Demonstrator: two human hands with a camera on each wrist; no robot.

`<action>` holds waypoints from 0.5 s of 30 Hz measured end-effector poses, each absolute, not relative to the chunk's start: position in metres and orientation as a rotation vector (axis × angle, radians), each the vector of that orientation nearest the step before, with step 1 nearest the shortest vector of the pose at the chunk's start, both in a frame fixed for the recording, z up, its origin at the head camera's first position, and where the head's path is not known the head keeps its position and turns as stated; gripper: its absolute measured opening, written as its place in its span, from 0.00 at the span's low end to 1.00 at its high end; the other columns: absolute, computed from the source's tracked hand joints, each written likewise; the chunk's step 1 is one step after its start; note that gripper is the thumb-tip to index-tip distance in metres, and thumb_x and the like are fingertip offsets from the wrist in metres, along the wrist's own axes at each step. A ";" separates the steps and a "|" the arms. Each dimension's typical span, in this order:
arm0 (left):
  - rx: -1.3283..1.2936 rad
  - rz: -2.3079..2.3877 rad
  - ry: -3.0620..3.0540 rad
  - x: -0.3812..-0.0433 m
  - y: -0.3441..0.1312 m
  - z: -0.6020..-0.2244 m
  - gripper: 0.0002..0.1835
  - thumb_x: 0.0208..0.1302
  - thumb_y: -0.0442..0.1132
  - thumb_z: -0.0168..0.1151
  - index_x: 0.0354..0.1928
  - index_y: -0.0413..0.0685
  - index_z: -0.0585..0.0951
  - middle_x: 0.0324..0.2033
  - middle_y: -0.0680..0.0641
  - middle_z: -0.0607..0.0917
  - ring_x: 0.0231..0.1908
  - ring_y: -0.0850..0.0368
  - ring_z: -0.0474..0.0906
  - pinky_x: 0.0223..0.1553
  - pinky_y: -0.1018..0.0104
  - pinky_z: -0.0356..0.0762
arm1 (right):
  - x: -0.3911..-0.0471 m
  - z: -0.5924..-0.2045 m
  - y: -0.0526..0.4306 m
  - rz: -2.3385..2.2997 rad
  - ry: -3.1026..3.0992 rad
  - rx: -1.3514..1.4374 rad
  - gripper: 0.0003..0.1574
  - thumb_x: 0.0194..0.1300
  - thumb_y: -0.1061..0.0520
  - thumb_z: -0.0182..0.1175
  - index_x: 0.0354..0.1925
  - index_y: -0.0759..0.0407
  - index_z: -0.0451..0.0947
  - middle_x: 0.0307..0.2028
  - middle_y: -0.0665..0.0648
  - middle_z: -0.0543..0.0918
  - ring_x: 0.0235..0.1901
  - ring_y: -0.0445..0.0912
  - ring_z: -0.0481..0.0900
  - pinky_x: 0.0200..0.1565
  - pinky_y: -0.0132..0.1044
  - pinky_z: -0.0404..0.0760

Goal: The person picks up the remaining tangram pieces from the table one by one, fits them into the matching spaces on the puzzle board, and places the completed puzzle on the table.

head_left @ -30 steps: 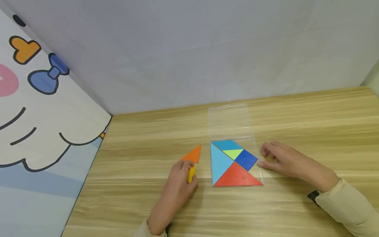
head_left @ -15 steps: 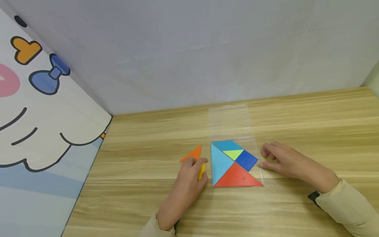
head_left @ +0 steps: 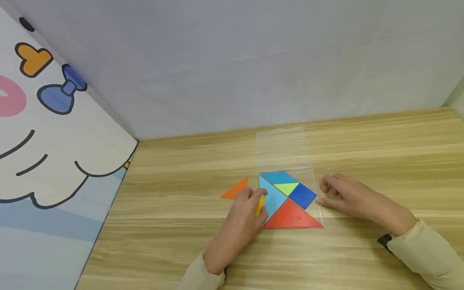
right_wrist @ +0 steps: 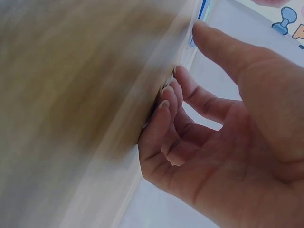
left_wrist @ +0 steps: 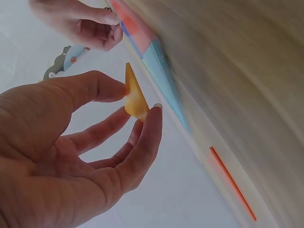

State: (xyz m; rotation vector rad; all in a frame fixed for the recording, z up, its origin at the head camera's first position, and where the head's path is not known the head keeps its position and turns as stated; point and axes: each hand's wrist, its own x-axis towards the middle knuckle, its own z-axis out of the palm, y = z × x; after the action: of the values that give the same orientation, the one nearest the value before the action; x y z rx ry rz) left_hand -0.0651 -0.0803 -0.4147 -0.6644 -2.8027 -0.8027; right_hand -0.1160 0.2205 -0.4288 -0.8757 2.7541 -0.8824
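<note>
Carefully hold yellow piece (head_left: 259, 206) by its edges, pinched in left hand (head_left: 241, 215) above light-blue triangle (head_left: 274, 197), best levelled before letting go, with right hand (head_left: 353, 197) loosely curled, holding nothing, at clear case's (head_left: 284, 150) right edge.

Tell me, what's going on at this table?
A person's left hand pinches a yellow tangram piece above the table, by an open clear plastic case. In the case lie a light-blue triangle, red triangle, teal parallelogram, lime triangle and blue square. An orange triangle lies outside it. The right hand, at the case's right edge, appears to hold nothing.
</note>
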 end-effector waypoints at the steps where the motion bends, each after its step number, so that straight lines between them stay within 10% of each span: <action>1: -0.670 -0.801 -2.807 -0.066 -0.078 -0.415 0.16 0.60 0.27 0.69 0.50 0.40 0.81 0.31 0.46 0.74 0.32 0.54 0.69 0.32 0.70 0.71 | -0.117 -0.429 0.221 -0.884 2.755 -0.881 0.18 0.63 0.53 0.74 0.36 0.52 0.72 0.28 0.46 0.68 0.29 0.39 0.65 0.31 0.33 0.67; 15: -0.724 -0.739 -2.873 -0.080 -0.054 -0.417 0.15 0.62 0.30 0.70 0.51 0.43 0.82 0.30 0.49 0.71 0.32 0.57 0.67 0.32 0.74 0.66 | -0.127 -0.431 0.224 -0.882 2.738 -0.894 0.18 0.63 0.53 0.74 0.36 0.52 0.72 0.28 0.47 0.68 0.29 0.39 0.66 0.32 0.33 0.68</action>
State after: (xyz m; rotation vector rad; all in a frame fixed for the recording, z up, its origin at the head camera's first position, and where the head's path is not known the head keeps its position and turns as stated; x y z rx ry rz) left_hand -0.0797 -0.0536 -0.4165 -0.7239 -2.8725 -0.7391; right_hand -0.1270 0.2245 -0.4312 -0.8935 2.7384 -0.8821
